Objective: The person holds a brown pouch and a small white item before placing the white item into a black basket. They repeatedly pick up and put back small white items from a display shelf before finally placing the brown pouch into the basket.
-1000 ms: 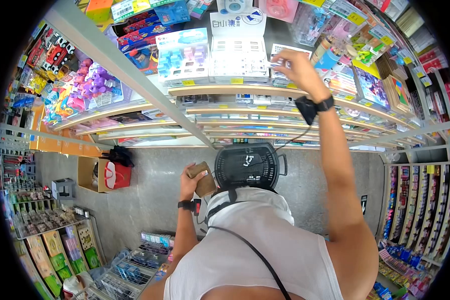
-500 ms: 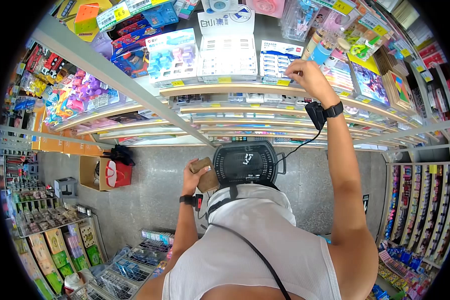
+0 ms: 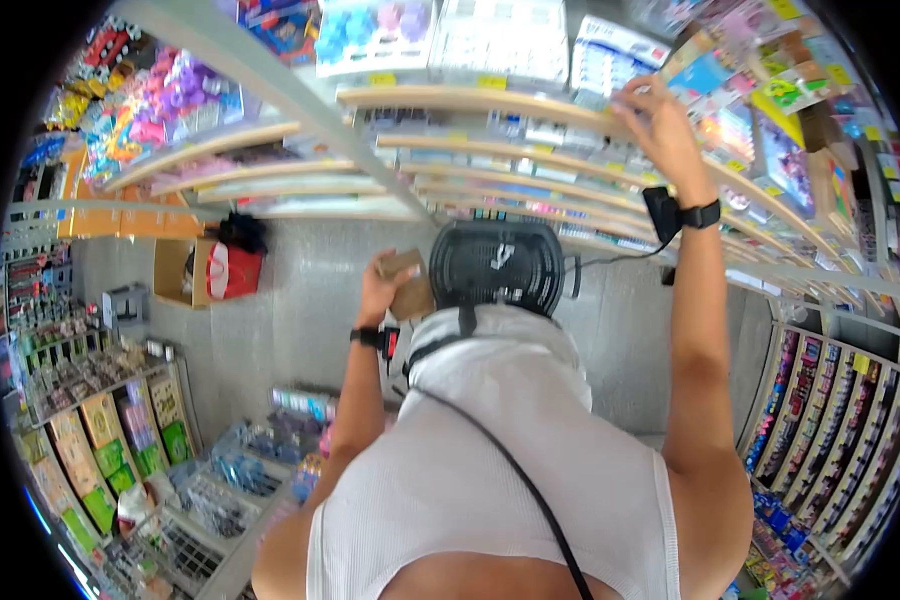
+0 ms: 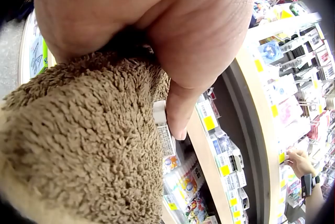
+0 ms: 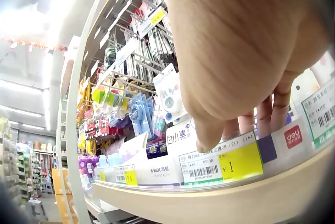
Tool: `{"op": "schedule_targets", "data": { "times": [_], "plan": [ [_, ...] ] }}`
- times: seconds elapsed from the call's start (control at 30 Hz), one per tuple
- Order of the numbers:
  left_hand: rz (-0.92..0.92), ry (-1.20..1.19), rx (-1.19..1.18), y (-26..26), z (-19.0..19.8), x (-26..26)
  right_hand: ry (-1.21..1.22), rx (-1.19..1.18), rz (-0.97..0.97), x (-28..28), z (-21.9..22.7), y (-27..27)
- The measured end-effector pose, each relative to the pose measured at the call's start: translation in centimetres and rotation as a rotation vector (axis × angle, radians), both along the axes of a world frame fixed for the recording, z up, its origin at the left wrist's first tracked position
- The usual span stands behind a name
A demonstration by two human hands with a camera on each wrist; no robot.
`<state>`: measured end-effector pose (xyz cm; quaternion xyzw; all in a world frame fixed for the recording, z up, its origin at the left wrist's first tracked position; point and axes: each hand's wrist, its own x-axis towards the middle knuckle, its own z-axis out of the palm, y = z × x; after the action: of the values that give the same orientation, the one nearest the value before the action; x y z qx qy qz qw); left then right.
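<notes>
My left hand (image 3: 378, 292) grips a folded brown towel (image 3: 412, 288) low beside the basket. The left wrist view shows its fuzzy pile close up, the thumb lying along it. My right hand (image 3: 667, 135) reaches to the shelf front, fingertips at the near edge of a white and blue box of erasers (image 3: 610, 58). From the right wrist, the thumb is by a yellow price label (image 5: 241, 162) and the other fingers extend down behind the label strip, tips hidden. A black basket (image 3: 448, 262) with small white things inside is in front of my body.
A wooden shelf edge (image 3: 450, 98) runs across the front, with more shelves below. A grey post (image 3: 260, 80) slants down at the left. An open cardboard box (image 3: 175, 272) and a red bag (image 3: 233, 272) stand on the floor. Display racks (image 3: 835, 400) line the right side.
My right hand has moved from over the left part of the eraser box to its right front corner. The head view has shifted, raising the shelf. The left hand keeps holding the towel.
</notes>
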<state>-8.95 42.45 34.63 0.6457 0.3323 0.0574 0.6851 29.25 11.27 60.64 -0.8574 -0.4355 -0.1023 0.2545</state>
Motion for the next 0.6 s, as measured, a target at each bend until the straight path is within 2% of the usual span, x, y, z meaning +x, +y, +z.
{"op": "schedule_targets", "data": {
  "times": [0.03, 0.1, 0.13, 0.2, 0.27, 0.33, 0.4, 0.47, 0.53, 0.6],
  "plan": [
    [0.006, -0.028, -0.025, 0.0, 0.2, -0.1, 0.047, -0.017, 0.014, -0.1, -0.5, -0.2],
    [0.011, -0.003, -0.015, 0.0, 1.2, -0.3, -0.087, 0.01, 0.022, 0.0, -1.1, -0.2],
    [0.021, 0.01, -0.001, 0.0, 1.6, -0.4, -0.055, 0.0, 0.034, -0.5, -1.5, -0.1],
    [-0.014, 0.014, 0.036, 0.8, 0.3, -1.0, -0.17, 0.129, -0.009, -1.4, -1.8, 0.2],
    [-0.011, 0.035, 0.037, 0.9, 0.1, -1.6, -0.158, 0.185, -0.016, -3.1, -2.2, 0.4],
    [-0.012, 0.049, 0.04, 1.1, 0.6, -1.6, -0.408, 0.382, -0.217, -5.2, -3.3, 0.6],
    [-0.01, 0.032, 0.033, 1.0, 1.2, -1.6, -0.426, 0.408, -0.249, -7.4, -4.2, 0.4],
    [-0.017, 0.048, 0.025, 0.8, 2.6, -1.1, -0.021, 0.484, -0.321, -10.2, -6.4, 0.7],
    [-0.02, 0.064, 0.03, 0.8, 4.0, -0.7, 0.288, 0.467, -0.275, -13.7, -8.5, 2.3],
    [-0.086, 0.012, -0.003, 0.5, 5.0, 0.5, 0.438, 0.357, -0.102, -16.5, -11.4, 3.7]
  ]
}}
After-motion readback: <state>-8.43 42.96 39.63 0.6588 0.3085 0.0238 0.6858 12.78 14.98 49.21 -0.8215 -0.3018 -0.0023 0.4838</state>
